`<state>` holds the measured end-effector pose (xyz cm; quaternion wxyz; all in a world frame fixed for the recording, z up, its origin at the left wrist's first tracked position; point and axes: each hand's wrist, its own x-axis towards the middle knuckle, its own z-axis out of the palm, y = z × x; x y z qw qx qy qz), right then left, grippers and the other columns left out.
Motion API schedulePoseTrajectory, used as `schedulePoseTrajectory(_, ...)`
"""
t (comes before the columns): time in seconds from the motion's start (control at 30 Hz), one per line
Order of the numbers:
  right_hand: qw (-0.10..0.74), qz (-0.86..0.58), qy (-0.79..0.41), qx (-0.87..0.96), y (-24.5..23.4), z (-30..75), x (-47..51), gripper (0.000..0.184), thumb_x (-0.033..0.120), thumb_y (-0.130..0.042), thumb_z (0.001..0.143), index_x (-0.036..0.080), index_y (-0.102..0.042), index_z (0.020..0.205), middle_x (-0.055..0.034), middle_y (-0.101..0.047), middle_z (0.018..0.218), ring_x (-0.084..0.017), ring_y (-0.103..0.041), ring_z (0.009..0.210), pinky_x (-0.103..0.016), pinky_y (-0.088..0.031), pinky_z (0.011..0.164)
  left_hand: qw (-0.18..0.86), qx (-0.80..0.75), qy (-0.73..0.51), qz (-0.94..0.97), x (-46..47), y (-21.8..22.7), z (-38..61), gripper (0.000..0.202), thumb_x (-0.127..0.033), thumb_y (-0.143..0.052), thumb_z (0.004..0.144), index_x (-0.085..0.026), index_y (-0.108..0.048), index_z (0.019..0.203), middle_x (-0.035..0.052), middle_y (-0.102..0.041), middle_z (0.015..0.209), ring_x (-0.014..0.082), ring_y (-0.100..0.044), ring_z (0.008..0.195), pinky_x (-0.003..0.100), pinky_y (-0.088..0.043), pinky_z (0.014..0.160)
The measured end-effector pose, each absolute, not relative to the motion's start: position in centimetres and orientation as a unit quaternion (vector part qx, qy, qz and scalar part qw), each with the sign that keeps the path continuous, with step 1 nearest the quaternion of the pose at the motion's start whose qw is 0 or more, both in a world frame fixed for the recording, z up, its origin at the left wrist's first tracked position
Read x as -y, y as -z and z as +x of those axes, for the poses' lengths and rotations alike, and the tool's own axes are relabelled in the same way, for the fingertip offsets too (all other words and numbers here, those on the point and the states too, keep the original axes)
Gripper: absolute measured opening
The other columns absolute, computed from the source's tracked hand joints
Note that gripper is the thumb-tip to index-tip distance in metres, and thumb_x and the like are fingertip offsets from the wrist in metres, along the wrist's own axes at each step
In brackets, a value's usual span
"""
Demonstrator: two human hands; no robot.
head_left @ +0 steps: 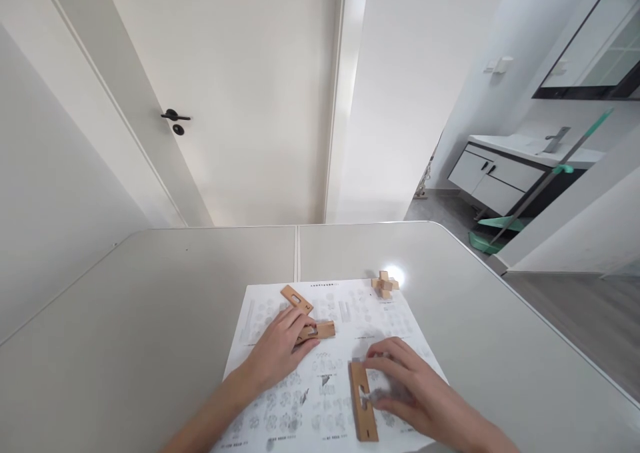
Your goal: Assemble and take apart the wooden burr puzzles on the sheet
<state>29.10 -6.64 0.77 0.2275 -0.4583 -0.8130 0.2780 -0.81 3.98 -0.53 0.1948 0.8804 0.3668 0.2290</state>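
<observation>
My left hand (pixel 280 350) is closed on a notched wooden puzzle piece (pixel 326 330), thumb on its near side and fingers over its far side. Just beyond those fingers lies a flat wooden piece with a slot, marked 2 (pixel 297 299). My right hand (pixel 407 386) has its fingers curved and apart beside a third flat wooden piece, marked 1 (pixel 369 430), which lies lengthwise on the sheet. Fingertips and thumb are at that piece's right edge; whether they touch it I cannot tell. All three are over a printed paper sheet (pixel 327 423).
An interlocking cross of wooden blocks (pixel 385 284) stands at the sheet's far right corner. The sheet lies on a pale grey table (pixel 150 346) with a seam. Behind are a white door (pixel 240 106) and, at right, a sink cabinet (pixel 500 176) with a green broom.
</observation>
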Motion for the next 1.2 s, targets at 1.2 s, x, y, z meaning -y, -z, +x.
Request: schedulePoseTrajectory(1.2,0.269,-0.484,-0.181,0.813,1.0,19.5,-2.9,0.019,0.012,-0.069,0.090,0.023,-0.060,0.103,-0.0068,-0.063,0.103,-0.027,-0.056,0.098,-0.042,-0.053,0.083,0.175,-0.457,-0.312,0.814,-7.7,2.5,-4.1,0.019,-0.028,-0.055,0.100,-0.027,-0.061,0.118,0.0063,-0.065,0.116,0.0273,-0.057,0.110,0.049,-0.048,0.099)
